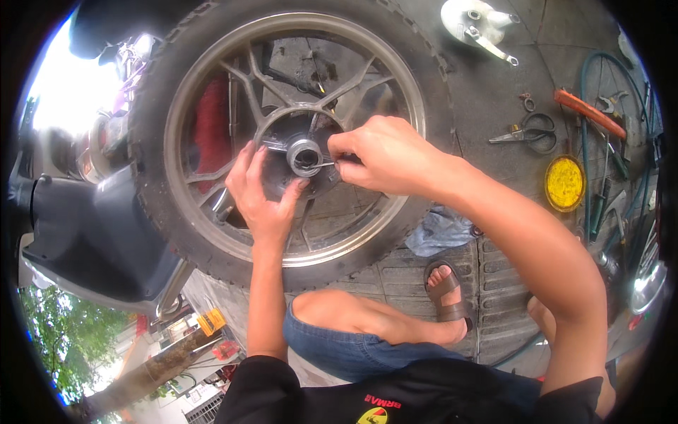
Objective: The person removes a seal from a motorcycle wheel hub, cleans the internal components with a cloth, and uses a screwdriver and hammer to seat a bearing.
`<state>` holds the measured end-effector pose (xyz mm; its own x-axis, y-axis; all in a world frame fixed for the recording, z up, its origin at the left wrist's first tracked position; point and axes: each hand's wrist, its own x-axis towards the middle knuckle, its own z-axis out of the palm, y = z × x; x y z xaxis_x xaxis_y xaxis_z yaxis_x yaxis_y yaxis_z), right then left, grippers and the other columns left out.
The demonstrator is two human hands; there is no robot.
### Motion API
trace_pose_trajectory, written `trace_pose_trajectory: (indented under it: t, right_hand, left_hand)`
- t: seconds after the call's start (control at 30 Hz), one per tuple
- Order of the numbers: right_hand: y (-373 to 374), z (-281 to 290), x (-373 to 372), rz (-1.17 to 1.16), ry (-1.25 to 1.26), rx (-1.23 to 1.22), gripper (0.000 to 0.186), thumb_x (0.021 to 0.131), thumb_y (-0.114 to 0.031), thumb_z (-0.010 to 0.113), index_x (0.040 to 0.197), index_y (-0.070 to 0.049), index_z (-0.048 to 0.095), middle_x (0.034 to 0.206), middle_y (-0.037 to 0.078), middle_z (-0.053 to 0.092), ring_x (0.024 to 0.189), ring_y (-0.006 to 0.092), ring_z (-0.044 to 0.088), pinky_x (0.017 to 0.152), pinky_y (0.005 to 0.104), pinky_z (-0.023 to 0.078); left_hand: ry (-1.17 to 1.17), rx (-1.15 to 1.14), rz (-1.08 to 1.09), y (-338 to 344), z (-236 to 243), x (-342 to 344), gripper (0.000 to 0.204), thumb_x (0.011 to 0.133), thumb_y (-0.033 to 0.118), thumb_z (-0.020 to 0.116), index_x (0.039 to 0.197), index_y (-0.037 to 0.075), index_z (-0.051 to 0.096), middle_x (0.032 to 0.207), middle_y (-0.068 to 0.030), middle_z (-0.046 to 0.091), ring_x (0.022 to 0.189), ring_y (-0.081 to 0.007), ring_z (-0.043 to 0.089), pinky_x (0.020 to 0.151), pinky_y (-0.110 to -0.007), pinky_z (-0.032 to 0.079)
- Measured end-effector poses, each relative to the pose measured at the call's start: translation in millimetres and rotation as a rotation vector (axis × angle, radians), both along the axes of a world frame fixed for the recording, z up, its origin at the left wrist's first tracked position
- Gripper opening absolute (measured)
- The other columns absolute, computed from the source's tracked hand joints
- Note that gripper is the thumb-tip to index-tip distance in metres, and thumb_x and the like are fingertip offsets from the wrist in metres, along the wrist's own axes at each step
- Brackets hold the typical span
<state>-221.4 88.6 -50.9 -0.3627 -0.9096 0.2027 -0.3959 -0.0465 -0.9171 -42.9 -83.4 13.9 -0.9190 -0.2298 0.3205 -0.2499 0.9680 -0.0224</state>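
Observation:
A spoked wheel with a black tire stands in front of me, its round metal hub facing up. My left hand rests at the hub's left side, fingers spread, the thumb by the hub's lower edge. From the right, my right hand pinches a thin metal rod, whose tip reaches the rim of the hub's opening. Most of the rod is hidden in my fingers, so its exact kind does not show.
To the right on the floor lie scissors, a yellow round lid, an orange-handled tool, several hand tools and a hose. A brake drum cover lies far right. A blue rag sits by my foot.

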Motion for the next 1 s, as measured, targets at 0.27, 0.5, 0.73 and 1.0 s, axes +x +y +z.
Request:
trace_pose_trajectory:
  t: [0.27, 0.5, 0.73, 1.0]
  right_hand:
    - [-2, -7, -7, 0.066, -0.082, -0.026, 0.018, 0.080, -0.019, 0.061, 0.087, -0.005, 0.068, 0.073, 0.021, 0.067, 0.073, 0.0397, 0.067, 0.069, 0.0499, 0.054]
    - [-8, -14, -16, 0.093, -0.058, -0.102, 0.011, 0.078, -0.015, 0.063, 0.083, -0.005, 0.064, 0.067, 0.017, 0.064, 0.066, 0.0372, 0.065, 0.060, 0.0466, 0.051]
    - [-13, -15, -19, 0.116, 0.009, -0.147, 0.012, 0.076, -0.015, 0.065, 0.083, -0.006, 0.067, 0.066, 0.015, 0.065, 0.065, 0.0355, 0.066, 0.060, 0.0458, 0.052]
    - [-20, -20, -28, 0.194, 0.088, -0.249, 0.016, 0.076, -0.016, 0.066, 0.085, -0.004, 0.071, 0.071, 0.016, 0.068, 0.069, 0.0355, 0.068, 0.064, 0.0460, 0.055]
  left_hand:
    - [0.097, -0.017, 0.015, -2, -12, -1, 0.073, 0.079, 0.053, 0.076, 0.129, 0.003, 0.057, 0.139, -0.0194, 0.054, 0.126, -0.0351, 0.049, 0.105, -0.045, 0.037]
    - [0.138, 0.022, 0.020, -4, -17, -2, 0.074, 0.079, 0.054, 0.077, 0.128, 0.002, 0.055, 0.137, -0.0198, 0.054, 0.126, -0.0346, 0.049, 0.105, -0.045, 0.039]
    - [0.167, 0.048, -0.010, -7, -20, 4, 0.076, 0.079, 0.052, 0.079, 0.130, 0.004, 0.051, 0.138, -0.0209, 0.052, 0.127, -0.0357, 0.048, 0.106, -0.046, 0.039]
    - [0.154, 0.127, -0.055, -12, -20, 4, 0.075, 0.078, 0.045, 0.082, 0.132, 0.004, 0.048, 0.140, -0.0221, 0.050, 0.132, -0.0389, 0.046, 0.110, -0.048, 0.037]
